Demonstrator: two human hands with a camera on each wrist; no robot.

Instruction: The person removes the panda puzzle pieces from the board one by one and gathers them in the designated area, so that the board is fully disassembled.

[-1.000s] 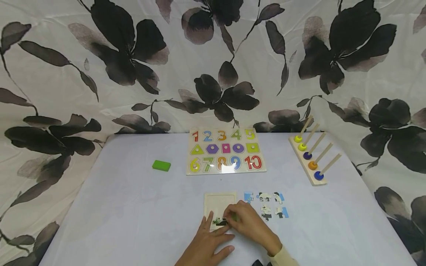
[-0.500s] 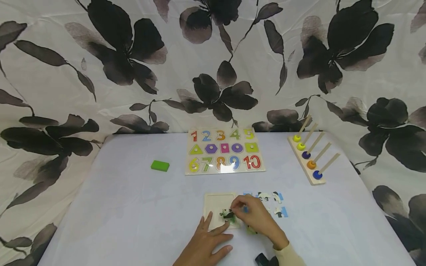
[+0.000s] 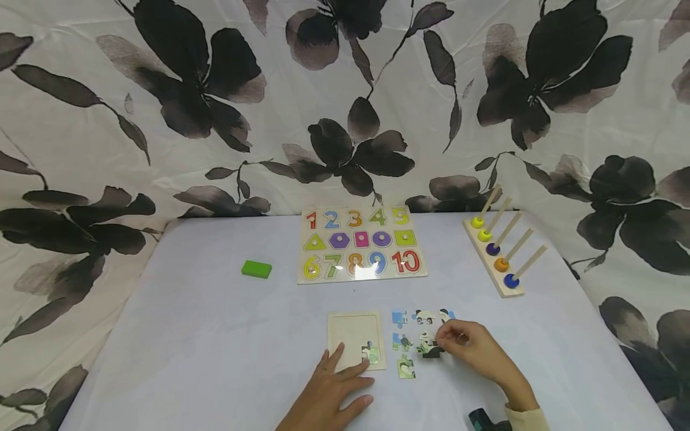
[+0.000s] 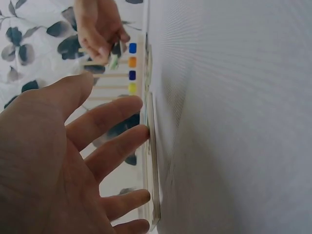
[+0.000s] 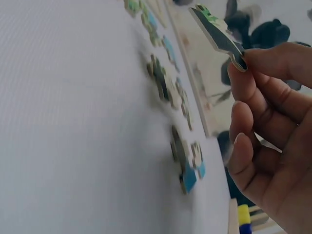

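Note:
My right hand (image 3: 480, 350) pinches a jigsaw piece (image 5: 217, 36) between thumb and index finger. The piece is dark with green and white parts, raised above the loose pieces on the table. My left hand (image 3: 334, 392) lies with fingers spread, its fingertips on the lower part of a pale wooden puzzle tray (image 3: 350, 326). One green and black piece (image 3: 370, 352) sits in the tray's lower right corner. Right of the tray lie several loose pieces, among them a blue one (image 3: 399, 317), a panda-face piece (image 3: 424, 317) and a green one (image 3: 406, 366).
Behind the tray lies a wooden number-and-shape board (image 3: 323, 252). A green block (image 3: 256, 269) is to its left. At the back right stands a pegged wooden stand (image 3: 514, 291) with coloured beads. Floral cloth (image 3: 361, 152) hangs behind the white table.
My right hand has lifted the dark piece out of the tray and carried it right, over the loose pieces. The green and black piece stays in the tray. My left hand has barely moved.

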